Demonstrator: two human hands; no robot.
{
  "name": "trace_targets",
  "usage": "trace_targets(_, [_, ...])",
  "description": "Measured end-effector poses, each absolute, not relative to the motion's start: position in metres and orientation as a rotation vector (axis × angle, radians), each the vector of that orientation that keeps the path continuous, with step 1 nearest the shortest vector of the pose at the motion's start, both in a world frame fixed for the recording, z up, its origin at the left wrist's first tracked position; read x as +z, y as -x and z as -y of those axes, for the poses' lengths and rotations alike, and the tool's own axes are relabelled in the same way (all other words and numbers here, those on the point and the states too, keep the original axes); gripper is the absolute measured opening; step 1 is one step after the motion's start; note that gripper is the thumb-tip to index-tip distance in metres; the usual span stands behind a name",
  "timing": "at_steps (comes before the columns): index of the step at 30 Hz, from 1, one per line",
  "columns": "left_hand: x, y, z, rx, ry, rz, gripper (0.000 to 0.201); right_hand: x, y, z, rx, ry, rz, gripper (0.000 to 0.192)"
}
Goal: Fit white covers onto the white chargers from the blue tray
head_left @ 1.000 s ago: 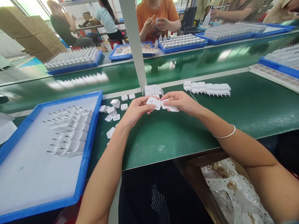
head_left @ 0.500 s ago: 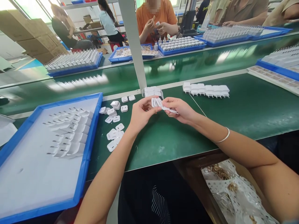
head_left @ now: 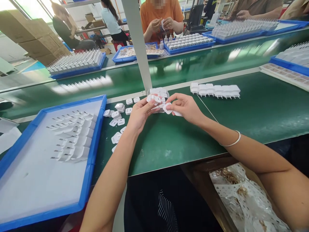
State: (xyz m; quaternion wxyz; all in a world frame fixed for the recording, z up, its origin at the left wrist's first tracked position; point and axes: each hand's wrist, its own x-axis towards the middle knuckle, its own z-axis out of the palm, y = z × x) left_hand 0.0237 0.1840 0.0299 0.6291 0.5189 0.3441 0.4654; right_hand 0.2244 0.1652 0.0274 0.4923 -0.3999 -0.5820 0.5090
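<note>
My left hand (head_left: 141, 112) is closed on several small white plastic covers (head_left: 154, 98), thumb on top. Close beside it, my right hand (head_left: 184, 108) pinches more white covers (head_left: 167, 108) between thumb and fingers. Behind both hands, by the foot of the post, a clear container (head_left: 159, 91) holds white pieces and is partly hidden. Left of my left hand lie small stacks of white covers (head_left: 116, 115) and loose ones (head_left: 116, 138) on the green table. A row of white plug housings (head_left: 215, 90) with pins stands to the right.
A blue-rimmed tray (head_left: 90, 164) with white plug housings (head_left: 74, 137) is at the left. A pale post (head_left: 138, 45) rises behind the container. Across the green conveyor (head_left: 183, 66), a person in orange (head_left: 161, 17) handles a white piece. Below right sits an open box with plastic bags (head_left: 241, 193).
My hands have drawn apart, the left one shifting left. The covers, bunched between both hands before, are now divided between them. The view has shifted slightly.
</note>
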Motion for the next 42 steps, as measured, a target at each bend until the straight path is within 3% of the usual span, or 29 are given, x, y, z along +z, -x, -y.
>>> trace_targets(4, [0.034, -0.015, -0.186, 0.697, -1.171, -0.769, 0.036, 0.032, -0.23, -0.166, 1.056, 0.947, 1.611, 0.018])
trace_targets(10, [0.029, -0.015, -0.183, 0.419, -1.154, -0.592, 0.036, 0.039, -0.233, -0.165, 1.076, 0.935, 1.727, 0.017])
trace_targets(15, [0.024, -0.03, -0.179, 0.479, -1.227, -0.678, 0.05, 0.033, -0.232, -0.165, 1.251, 0.903, 1.804, 0.033])
trace_targets(19, [0.039, -0.031, -0.164, 0.611, -1.328, -0.826, 0.055, 0.031, -0.231, -0.165, 1.146, 0.946, 1.725, 0.04])
trace_targets(23, [0.078, 0.026, -0.119, 0.684, -1.338, -0.879, 0.068, 0.034, -0.23, -0.162, 1.04, 0.988, 1.752, 0.04])
trace_targets(26, [0.098, 0.068, -0.092, 0.678, -1.236, -0.98, 0.03, 0.032, -0.23, -0.16, 0.917, 1.062, 1.961, 0.063])
trace_targets(27, [0.099, 0.069, -0.092, 0.673, -1.211, -0.997, 0.031, 0.03, -0.23, -0.161, 0.862, 1.095, 2.016, 0.066])
trace_targets(28, [0.095, 0.062, -0.096, 0.663, -1.184, -1.011, 0.051, 0.028, -0.23, -0.161, 0.804, 1.125, 2.057, 0.063])
trace_targets(29, [0.089, 0.049, -0.104, 0.634, -1.108, -1.083, 0.083, 0.026, -0.23, -0.162, 0.752, 1.147, 2.088, 0.056])
trace_targets(30, [0.081, 0.031, -0.115, 0.615, -1.081, -1.081, 0.096, 0.025, -0.231, -0.164, 0.713, 1.158, 2.114, 0.049])
trace_targets(31, [0.072, 0.012, -0.127, 0.599, -1.072, -1.066, 0.084, 0.024, -0.232, -0.165, 0.69, 1.153, 2.141, 0.045])
trace_targets(32, [0.062, -0.006, -0.14, 0.588, -1.067, -1.045, 0.053, 0.024, -0.233, -0.166, 0.678, 1.14, 2.169, 0.043])
trace_targets(33, [0.053, -0.02, -0.151, 0.578, -1.066, -1.025, 0.039, 0.024, -0.233, -0.166, 0.675, 1.123, 2.201, 0.043])
trace_targets(38, [0.033, -0.031, -0.179, 0.557, -1.076, -0.919, 0.036, 0.023, -0.234, -0.168, 0.714, 1.084, 2.225, 0.056])
trace_targets(42, [0.031, -0.026, -0.177, 0.667, -1.037, -0.851, 0.034, 0.017, -0.23, -0.173, 0.848, 1.097, 1.803, 0.05])
